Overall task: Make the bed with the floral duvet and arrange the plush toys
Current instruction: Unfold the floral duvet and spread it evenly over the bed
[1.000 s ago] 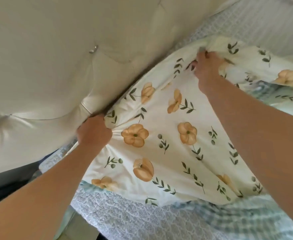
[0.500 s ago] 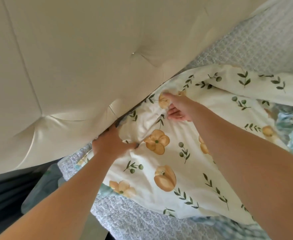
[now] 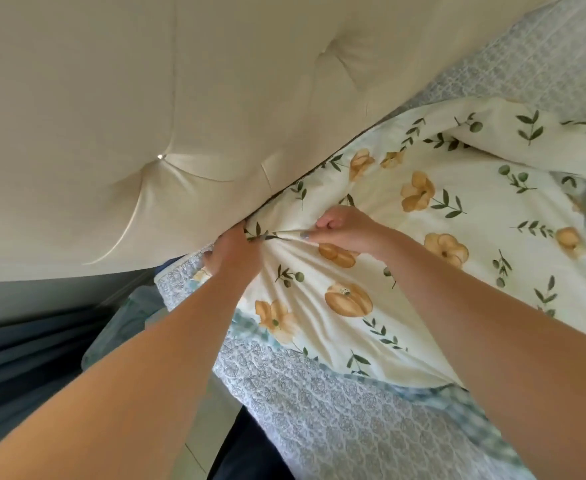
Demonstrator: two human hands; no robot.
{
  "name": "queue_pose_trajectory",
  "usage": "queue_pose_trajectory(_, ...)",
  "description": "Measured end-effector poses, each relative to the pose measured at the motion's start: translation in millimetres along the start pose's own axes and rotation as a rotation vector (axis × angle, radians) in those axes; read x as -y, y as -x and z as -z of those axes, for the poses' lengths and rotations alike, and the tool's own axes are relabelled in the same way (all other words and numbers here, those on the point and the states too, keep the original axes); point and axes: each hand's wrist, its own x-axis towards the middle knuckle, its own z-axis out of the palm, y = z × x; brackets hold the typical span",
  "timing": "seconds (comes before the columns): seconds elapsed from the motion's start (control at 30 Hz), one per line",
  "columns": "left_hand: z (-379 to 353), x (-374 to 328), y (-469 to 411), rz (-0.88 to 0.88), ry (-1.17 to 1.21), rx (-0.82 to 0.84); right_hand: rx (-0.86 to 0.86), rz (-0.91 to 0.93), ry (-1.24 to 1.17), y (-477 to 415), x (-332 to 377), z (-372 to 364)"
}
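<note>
The left hand (image 3: 233,255) and right hand (image 3: 348,231), almost touching, both clench a gathered corner of the cream orange-flowered fabric duvet (image 3: 423,271) against the tufted cream headboard (image 3: 180,98), its bulk trailing rightward from the grip.

Single head-worn wide-angle view, tilted, looking forward and steeply down at close range. Both forearms enter from the near edge; the left hand (image 3: 231,252) and right hand (image 3: 345,230) lie close together near frame centre. The headboard (image 3: 146,98) fills the far left, the floral duvet (image 3: 457,209) the right.
</note>
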Motion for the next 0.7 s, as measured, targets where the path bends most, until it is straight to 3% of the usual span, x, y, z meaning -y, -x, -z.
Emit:
queue_pose_trajectory(0.1,-4.1,2.0,7.7,0.209,0.185,-0.156,-0.053,0.127,0.222,12.6,-8.5,-35.5)
queue_pose_trajectory(0.17,-5.3,6.2,12.7,0.168,0.086,-0.17,-0.164,0.167,0.288,28.0,-24.8,-46.9)
queue_pose_trajectory(0.23,-8.4,7.3,24.9,-0.012,-0.056,-0.223,-0.278,0.16,0.259,46.8,-49.4,-53.6)
queue_pose_trajectory(0.33,-21.6,9.3,57.6,-0.454,-0.189,-0.343,-0.446,0.051,0.178,80.2,-89.5,-68.8)
queue_pose_trajectory(0.47,-59.4,12.8,113.8,-0.955,-0.275,-0.296,-0.685,-0.022,0.205,135.0,-130.3,-102.8)
queue_pose_trajectory(0.6,-103.5,14.7,173.7,-1.212,-0.321,-0.144,-0.839,-0.019,0.214,186.0,-169.7,-123.8)
queue_pose_trajectory(0.7,-128.8,18.0,197.1,-1.32,-0.405,-0.041,-0.83,-0.073,0.233,221.9,-215.1,-124.8)
